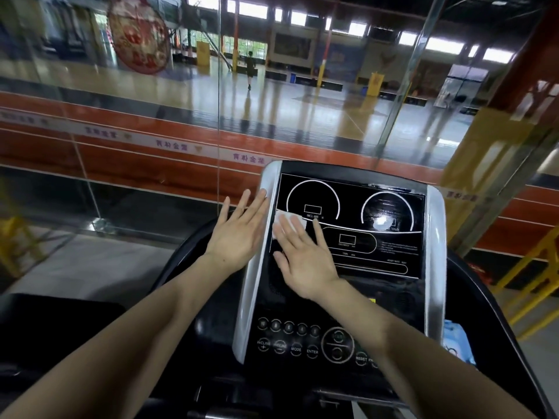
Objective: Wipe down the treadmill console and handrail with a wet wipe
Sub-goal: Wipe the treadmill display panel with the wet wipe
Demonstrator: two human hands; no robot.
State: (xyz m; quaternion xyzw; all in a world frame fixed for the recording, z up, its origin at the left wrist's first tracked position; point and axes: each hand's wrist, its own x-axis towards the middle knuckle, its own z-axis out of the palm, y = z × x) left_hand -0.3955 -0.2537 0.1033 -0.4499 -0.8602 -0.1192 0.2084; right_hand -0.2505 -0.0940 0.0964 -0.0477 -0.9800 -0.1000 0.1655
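The treadmill console [363, 255] is black with two white dial outlines and silver side strips. My right hand [302, 255] lies flat on its left part, fingers spread, pressing a white wet wipe [290, 220] against the display; the wipe shows under and beyond my fingertips. My left hand [239, 231] is flat and open beside the console, its fingertips touching the left silver strip [257, 267], holding nothing. The black handrail [181, 258] curves down to the left behind my left wrist.
A row of round buttons [290, 326] sits on the lower console. A blue packet [456, 343] rests at the console's right side. A glass wall [217, 116] stands just ahead, with a sports hall beyond. Yellow railings [538, 267] stand at the right.
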